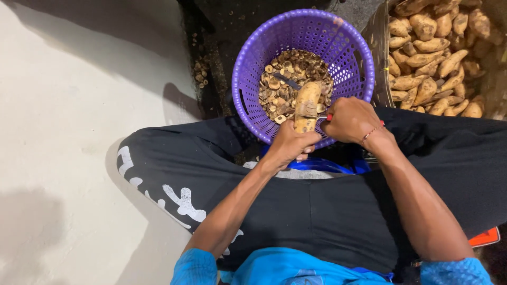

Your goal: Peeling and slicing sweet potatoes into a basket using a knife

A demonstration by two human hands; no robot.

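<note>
Left hand point(289, 145) clamped round sweet potato point(307, 105) | right hand point(351, 120) fisted on red-handled peeler point(327, 117) against it | purple basket point(253, 63) below, full of trimmings point(280, 79).

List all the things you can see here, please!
Sweet potato: one, tan-brown, held over the basket.
Basket: one, purple plastic with holes, top middle, between the person's knees.
Cut pieces: many, brown and pale, piled inside the basket.
Pile of sweet potatoes: many, tan-brown, top right.
Blue tub: one, blue rim only, under the hands.
Floor: pale, on the left.
Orange thing: one, bottom right; too little shows to tell what.
Trousers: black with white marks, across the middle.
Left hand: grip around the sweet potato's near end.
Right hand: grip closed on a red-handled tool, mostly hidden.
</note>
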